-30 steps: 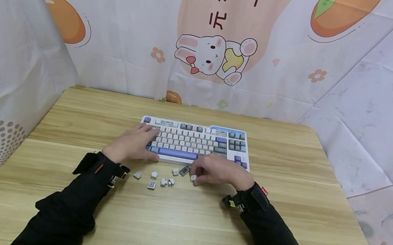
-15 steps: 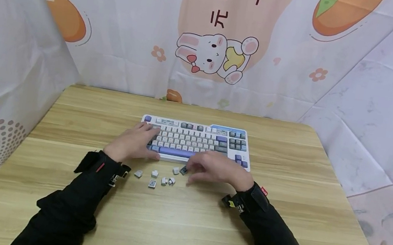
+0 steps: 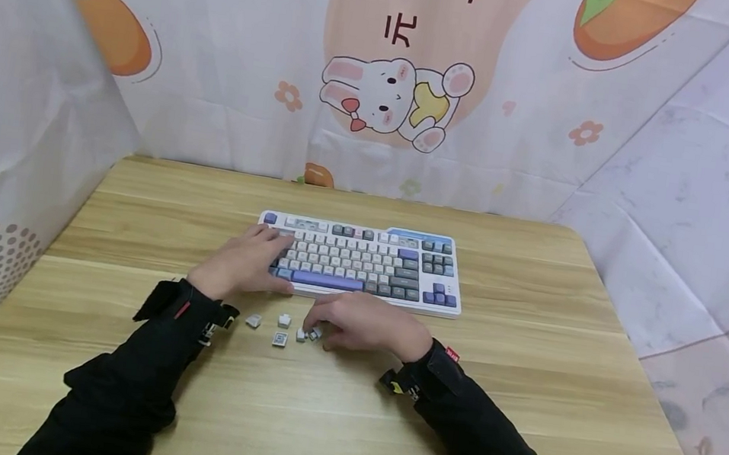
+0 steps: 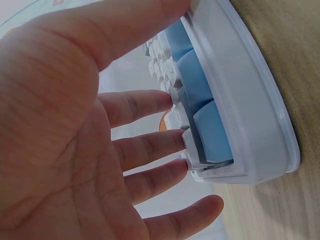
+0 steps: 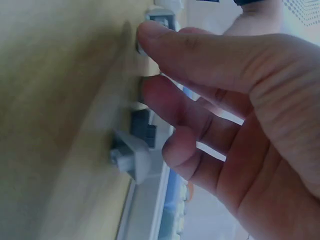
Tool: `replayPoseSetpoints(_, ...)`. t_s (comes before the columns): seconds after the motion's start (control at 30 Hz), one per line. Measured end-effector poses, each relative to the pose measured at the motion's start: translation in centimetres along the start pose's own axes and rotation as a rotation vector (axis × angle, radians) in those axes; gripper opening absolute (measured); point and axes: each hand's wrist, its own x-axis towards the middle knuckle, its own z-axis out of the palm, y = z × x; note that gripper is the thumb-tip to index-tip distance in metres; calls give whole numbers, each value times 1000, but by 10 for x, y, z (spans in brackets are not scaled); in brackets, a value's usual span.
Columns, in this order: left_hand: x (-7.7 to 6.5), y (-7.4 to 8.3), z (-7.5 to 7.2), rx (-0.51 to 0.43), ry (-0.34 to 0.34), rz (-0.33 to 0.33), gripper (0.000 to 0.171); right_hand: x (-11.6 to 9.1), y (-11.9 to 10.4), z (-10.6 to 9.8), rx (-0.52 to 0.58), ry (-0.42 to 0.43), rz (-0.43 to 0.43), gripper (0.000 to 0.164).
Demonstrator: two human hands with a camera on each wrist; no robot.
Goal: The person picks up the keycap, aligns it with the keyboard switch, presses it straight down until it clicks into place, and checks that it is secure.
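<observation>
My left hand (image 3: 242,265) rests at the left end of a white keyboard (image 3: 428,290), fingers spread. In the left wrist view its thumb lies along the front edge, near the blue keys (image 4: 212,130), and several fingertips reach the white keys. My right hand (image 3: 365,324) hovers low over the table in front of the keyboard, fingers loosely bent. Its thumb and fingertips are right at a small loose keycap (image 3: 315,334). In the right wrist view a pale keycap (image 5: 134,156) and a dark keycap (image 5: 142,122) lie below the hand, outside its fingers.
More loose keycaps lie left of my right hand: a white one (image 3: 253,320), another white keycap (image 3: 285,320) and an upturned keycap (image 3: 280,339). The wooden table (image 3: 338,424) ends at a printed cloth (image 3: 214,108) behind the keyboard.
My right hand has moved left along the loose keycaps, covering the dark one and the white ones beside it. My left hand stays on the keyboard.
</observation>
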Motion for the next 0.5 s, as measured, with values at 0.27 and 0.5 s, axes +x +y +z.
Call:
replayPoseSetpoints(0.27,1,2,0,-5,2,-11,91,2,1,4,13,-11,0,29)
replayPoseSetpoints(0.5,1,1,1,-5,-9,-25,91,5,2,5,60,-8,-31,28)
